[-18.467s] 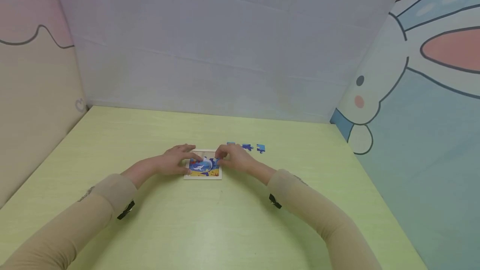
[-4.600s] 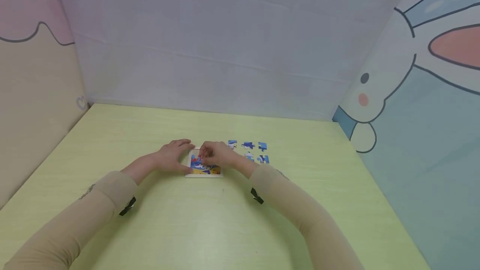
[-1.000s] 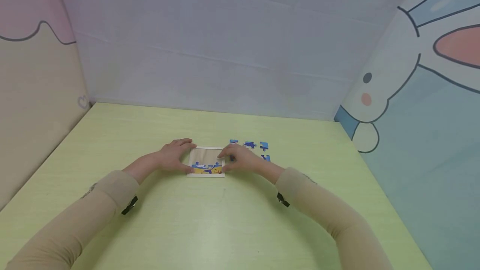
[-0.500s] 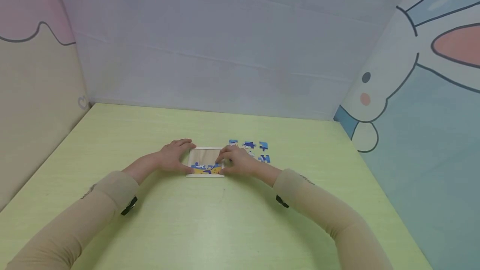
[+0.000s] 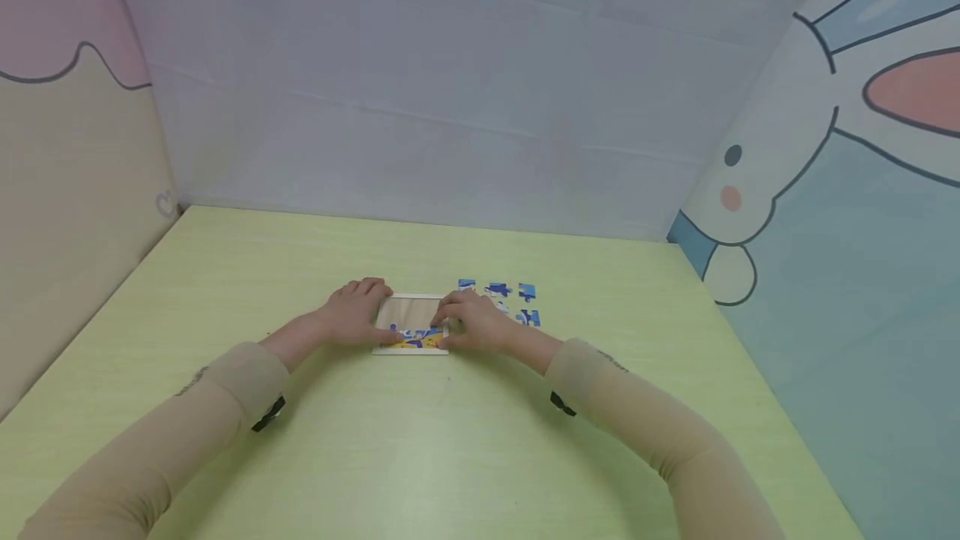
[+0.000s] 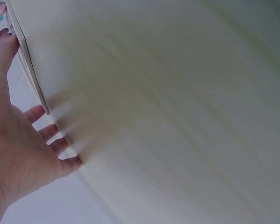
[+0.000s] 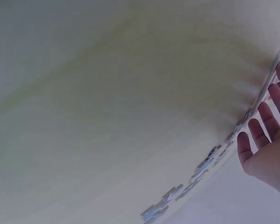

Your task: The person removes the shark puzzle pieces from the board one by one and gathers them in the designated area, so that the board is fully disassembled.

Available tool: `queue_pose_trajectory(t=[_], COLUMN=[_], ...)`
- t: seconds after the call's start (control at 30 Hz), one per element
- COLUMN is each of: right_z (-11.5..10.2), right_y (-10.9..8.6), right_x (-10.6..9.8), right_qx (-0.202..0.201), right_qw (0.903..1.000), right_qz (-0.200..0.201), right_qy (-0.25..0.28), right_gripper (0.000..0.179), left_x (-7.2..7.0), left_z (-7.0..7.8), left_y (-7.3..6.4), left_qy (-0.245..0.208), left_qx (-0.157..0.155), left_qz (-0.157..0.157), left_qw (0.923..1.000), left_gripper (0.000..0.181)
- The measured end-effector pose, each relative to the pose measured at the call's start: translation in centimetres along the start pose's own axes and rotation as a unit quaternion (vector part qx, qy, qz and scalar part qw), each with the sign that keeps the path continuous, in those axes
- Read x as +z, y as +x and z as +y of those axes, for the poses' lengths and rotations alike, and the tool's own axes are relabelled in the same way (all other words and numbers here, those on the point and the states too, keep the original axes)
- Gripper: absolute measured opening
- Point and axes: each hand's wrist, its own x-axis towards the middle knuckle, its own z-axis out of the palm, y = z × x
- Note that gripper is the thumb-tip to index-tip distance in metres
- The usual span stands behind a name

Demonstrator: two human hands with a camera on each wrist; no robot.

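Note:
A small wooden-framed jigsaw puzzle (image 5: 411, 352) lies flat on the table. Blue-and-yellow pieces (image 5: 416, 340) fill its bottom row, and bare wood shows above them. My left hand (image 5: 351, 313) spans the frame's left side, its thumb over the lower left piece and fingertips near the top left corner. In the left wrist view its fingers are spread and fairly straight. At the lower right corner, my right hand (image 5: 482, 320) has thumb and index finger on opposite sides of a puzzle piece, mostly hidden beneath them. The other fingers of that hand curve loosely.
Several loose blue puzzle pieces (image 5: 527, 292) lie on the table behind and right of my right hand, some partly covered by it. The pale yellow-green table (image 5: 420, 448) is bounded by a back wall (image 5: 420, 107) and side walls printed with cartoon figures.
Over the longer span, the upper pieces have left the frame and more lie at the right. In the last second, my right fingers moved to the lower right piece; my left thumb slid inward.

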Motion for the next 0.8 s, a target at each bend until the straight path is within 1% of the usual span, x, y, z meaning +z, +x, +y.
queue_pose_trajectory(t=[0.13,0.23,0.33,0.37,0.57,0.67,0.8], right_z=[-0.1,-0.2,-0.3,-0.3,-0.3,-0.5,-0.7], right_y=[0.0,0.0,-0.1,-0.1,-0.1,-0.3,-0.6], right_x=[-0.2,-0.2,-0.3,-0.4,-0.5,-0.6,-0.8], right_qx=[-0.001,0.004,0.010,0.010,0.002,-0.002,-0.006], right_qw=[1.0000,1.0000,0.9999,0.9999,0.9993,0.9982,0.9971], right_qz=[-0.003,-0.003,-0.001,0.000,0.019,0.027,0.030], right_qy=[-0.006,-0.003,0.008,0.010,0.033,0.054,0.070], right_gripper=[0.032,0.032,0.034,0.035,0.035,0.033,0.031], left_x=[0.2,0.0,-0.4,-0.6,-1.5,-1.7,-1.5], left_z=[0.2,0.4,0.7,0.8,1.2,1.3,1.1], left_y=[0.1,0.2,0.3,0.3,0.4,0.3,0.4], left_qy=[-0.003,-0.012,-0.018,-0.018,-0.016,-0.018,-0.014], left_qx=[-0.007,-0.016,-0.017,-0.021,-0.029,-0.028,-0.026], left_qz=[-0.001,-0.009,-0.013,-0.017,-0.024,-0.022,-0.015], left_qw=[1.0000,0.9998,0.9996,0.9995,0.9992,0.9992,0.9994], left_gripper=[0.087,0.086,0.086,0.085,0.084,0.084,0.084])
